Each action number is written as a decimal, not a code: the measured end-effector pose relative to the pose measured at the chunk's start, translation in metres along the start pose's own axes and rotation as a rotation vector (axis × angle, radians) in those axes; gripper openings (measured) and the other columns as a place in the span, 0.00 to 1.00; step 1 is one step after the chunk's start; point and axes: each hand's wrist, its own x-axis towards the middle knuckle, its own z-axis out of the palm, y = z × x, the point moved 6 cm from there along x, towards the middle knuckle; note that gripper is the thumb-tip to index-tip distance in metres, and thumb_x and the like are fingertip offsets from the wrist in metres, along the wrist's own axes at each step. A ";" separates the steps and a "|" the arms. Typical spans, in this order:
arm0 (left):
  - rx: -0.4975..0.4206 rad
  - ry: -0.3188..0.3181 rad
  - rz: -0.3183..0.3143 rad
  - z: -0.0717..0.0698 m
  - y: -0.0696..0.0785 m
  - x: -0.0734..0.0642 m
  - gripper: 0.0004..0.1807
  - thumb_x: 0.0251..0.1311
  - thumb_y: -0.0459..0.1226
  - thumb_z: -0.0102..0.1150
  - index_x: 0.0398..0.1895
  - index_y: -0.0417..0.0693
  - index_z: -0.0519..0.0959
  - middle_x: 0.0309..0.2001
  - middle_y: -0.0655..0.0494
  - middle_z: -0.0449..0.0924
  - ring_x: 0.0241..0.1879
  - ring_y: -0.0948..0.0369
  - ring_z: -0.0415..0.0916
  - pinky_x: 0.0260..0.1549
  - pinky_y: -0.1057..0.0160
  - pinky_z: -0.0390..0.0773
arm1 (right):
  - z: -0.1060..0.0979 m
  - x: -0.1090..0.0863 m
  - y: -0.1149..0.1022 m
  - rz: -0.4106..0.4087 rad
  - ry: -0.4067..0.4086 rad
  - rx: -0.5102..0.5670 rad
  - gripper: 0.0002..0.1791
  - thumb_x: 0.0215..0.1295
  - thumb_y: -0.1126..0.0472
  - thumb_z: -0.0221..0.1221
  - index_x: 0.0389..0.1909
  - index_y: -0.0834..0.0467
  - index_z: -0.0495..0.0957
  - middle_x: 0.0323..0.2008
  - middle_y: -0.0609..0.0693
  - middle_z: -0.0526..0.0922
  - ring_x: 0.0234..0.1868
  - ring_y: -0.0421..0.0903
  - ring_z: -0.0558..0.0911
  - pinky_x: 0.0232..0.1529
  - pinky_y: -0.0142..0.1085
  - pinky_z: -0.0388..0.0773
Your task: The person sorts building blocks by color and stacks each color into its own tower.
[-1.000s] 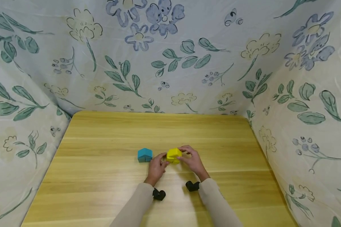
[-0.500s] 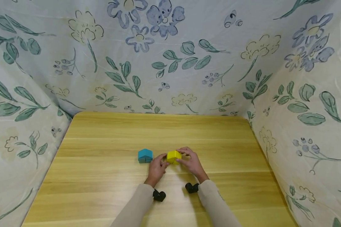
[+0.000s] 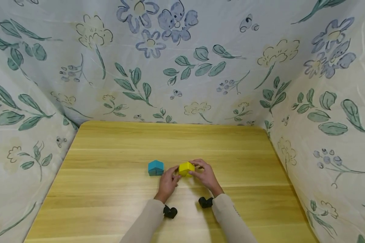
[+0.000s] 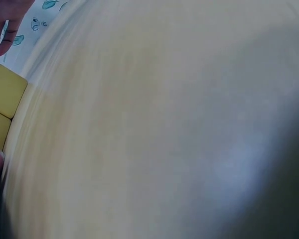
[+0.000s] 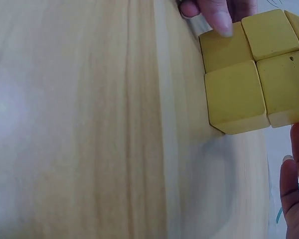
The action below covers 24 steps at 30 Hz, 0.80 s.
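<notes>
A small house-shaped stack of yellow blocks [image 3: 186, 167] stands on the table between the two hands, with a peaked block on top. My left hand [image 3: 167, 185] holds its left side, and the left thumb [image 5: 220, 22] presses a lower block in the right wrist view. My right hand [image 3: 207, 176] pinches the peaked top block from the right, thumb in front and fingers behind. Several square block faces show in the right wrist view, closely fitted. Left of the left hand stands a similar blue block stack [image 3: 155, 167], apart from it.
The wooden table [image 3: 109, 195] has a floral cloth [image 3: 182, 67] hanging along its back and sides. Black wrist cameras [image 3: 170, 212] sit below both hands, close over the tabletop.
The peaked yellow block, tilted and askew a second ago, now sits squarely on the blocks beneath it. Both hands stay nearly in place, and the head view has shifted slightly.
</notes>
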 end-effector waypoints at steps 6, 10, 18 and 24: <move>0.000 -0.024 0.021 -0.001 0.000 -0.004 0.27 0.65 0.36 0.59 0.67 0.42 0.68 0.44 0.51 0.76 0.22 0.68 0.73 0.23 0.69 0.76 | 0.000 0.001 0.002 -0.001 0.004 0.007 0.19 0.58 0.70 0.65 0.52 0.68 0.78 0.50 0.63 0.79 0.49 0.61 0.75 0.53 0.61 0.67; 0.015 -0.030 0.048 -0.002 0.002 -0.010 0.29 0.65 0.36 0.60 0.68 0.39 0.65 0.51 0.47 0.74 0.25 0.66 0.75 0.26 0.69 0.76 | -0.001 0.001 0.002 0.005 0.010 0.008 0.19 0.58 0.70 0.65 0.52 0.68 0.78 0.50 0.62 0.79 0.49 0.60 0.75 0.53 0.61 0.67; 0.080 -0.129 0.146 -0.005 0.005 -0.038 0.31 0.67 0.43 0.57 0.68 0.37 0.65 0.66 0.45 0.66 0.37 0.62 0.78 0.35 0.67 0.79 | -0.007 -0.001 0.013 -0.014 0.027 0.023 0.24 0.59 0.68 0.65 0.57 0.70 0.74 0.54 0.67 0.76 0.52 0.66 0.72 0.53 0.62 0.65; 0.174 -0.140 0.195 -0.034 0.007 -0.068 0.26 0.64 0.46 0.60 0.61 0.43 0.74 0.59 0.51 0.75 0.42 0.61 0.78 0.41 0.60 0.79 | -0.025 -0.004 0.041 0.030 0.062 -0.055 0.32 0.63 0.54 0.64 0.66 0.59 0.67 0.66 0.59 0.66 0.64 0.61 0.64 0.61 0.60 0.60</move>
